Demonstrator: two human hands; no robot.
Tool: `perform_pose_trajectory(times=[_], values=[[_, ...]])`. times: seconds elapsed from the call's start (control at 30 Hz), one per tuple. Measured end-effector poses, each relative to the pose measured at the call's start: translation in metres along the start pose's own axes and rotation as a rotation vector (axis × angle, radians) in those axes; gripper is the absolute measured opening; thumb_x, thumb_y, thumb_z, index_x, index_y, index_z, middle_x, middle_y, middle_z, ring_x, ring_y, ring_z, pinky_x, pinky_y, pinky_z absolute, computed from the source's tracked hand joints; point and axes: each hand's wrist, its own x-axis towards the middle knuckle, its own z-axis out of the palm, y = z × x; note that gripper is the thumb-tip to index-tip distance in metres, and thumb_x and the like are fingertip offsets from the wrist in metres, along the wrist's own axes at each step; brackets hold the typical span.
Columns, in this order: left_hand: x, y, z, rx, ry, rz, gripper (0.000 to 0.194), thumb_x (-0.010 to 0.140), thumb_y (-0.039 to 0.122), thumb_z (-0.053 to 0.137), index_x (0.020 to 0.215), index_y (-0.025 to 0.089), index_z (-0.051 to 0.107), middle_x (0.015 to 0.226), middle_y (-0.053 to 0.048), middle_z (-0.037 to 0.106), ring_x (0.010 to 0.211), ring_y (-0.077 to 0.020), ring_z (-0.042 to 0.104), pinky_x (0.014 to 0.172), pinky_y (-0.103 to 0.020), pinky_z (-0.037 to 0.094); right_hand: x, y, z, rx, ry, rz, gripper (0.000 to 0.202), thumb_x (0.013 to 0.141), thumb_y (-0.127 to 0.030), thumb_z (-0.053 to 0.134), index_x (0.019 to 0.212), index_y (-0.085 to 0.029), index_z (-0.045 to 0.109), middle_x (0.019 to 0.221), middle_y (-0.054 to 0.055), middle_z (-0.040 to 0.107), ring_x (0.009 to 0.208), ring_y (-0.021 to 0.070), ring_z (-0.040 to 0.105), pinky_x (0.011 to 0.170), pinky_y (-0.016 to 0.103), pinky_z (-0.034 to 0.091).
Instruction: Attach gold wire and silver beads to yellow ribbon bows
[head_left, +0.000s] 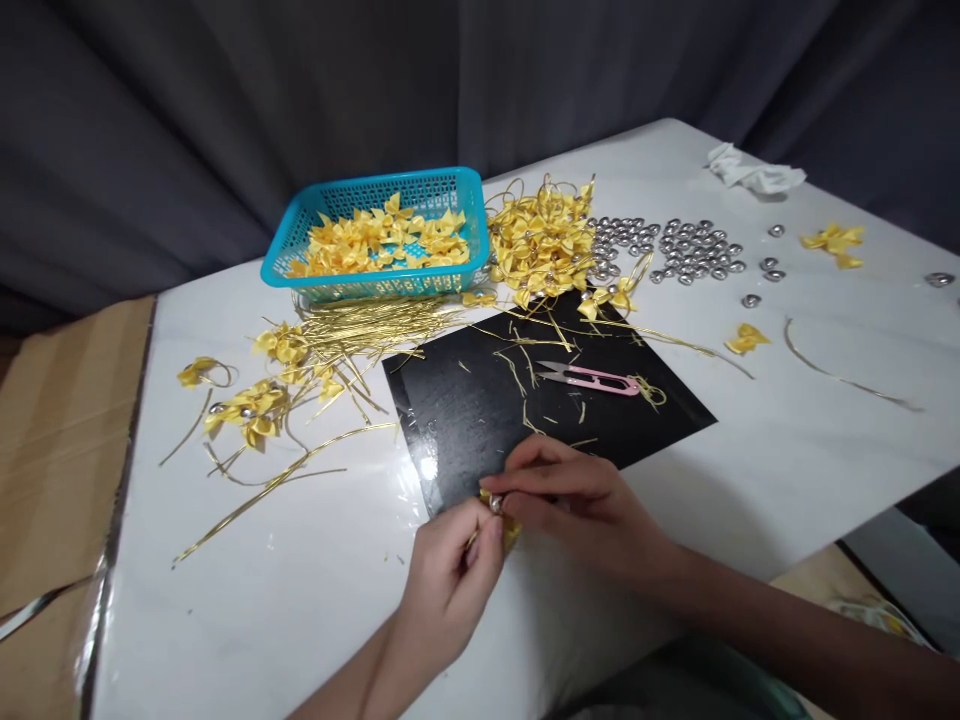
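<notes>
My left hand (pixel 459 560) is closed, thumb and fingers pinching a yellow ribbon bow (pixel 511 530) near the front of the table. A small silver bead (pixel 496 503) shows at the bow's middle. From the right, the fingertips of my right hand (pixel 577 495) close on the same bead and bow. Most of the bow is hidden by my fingers. Just beyond my hands lies a black mat (pixel 465 420), strewn with gold cord scraps. On it rest pink thread snips (pixel 596 380), blades pointing left.
A turquoise basket (pixel 375 285) holds yellow bows. Beside it are a pile of corded bows (pixel 540 245) and many silver beads (pixel 697 250). Gold cords (pixel 367 325) lie in front of the basket. Finished-looking bows (pixel 251 412) sit at left; a crumpled white cloth (pixel 754 175) lies far right.
</notes>
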Motion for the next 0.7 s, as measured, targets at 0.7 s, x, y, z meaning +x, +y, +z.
perform_pose_trajectory(times=[0.7], values=[[0.008,0.002,-0.009,0.237,-0.019,0.080,0.023,0.093,0.021,0.036,0.077,0.018,0.052,0.097,-0.009,0.051,0.100,-0.0207,0.050,0.082,-0.034,0.040,0.019,-0.104,-0.063,-0.201,0.686,-0.354,0.025,0.092,-0.028,0.047,0.096,-0.034,0.071,0.090,-0.008,0.065,0.067,0.0058,0.050,0.067,0.029,0.039]])
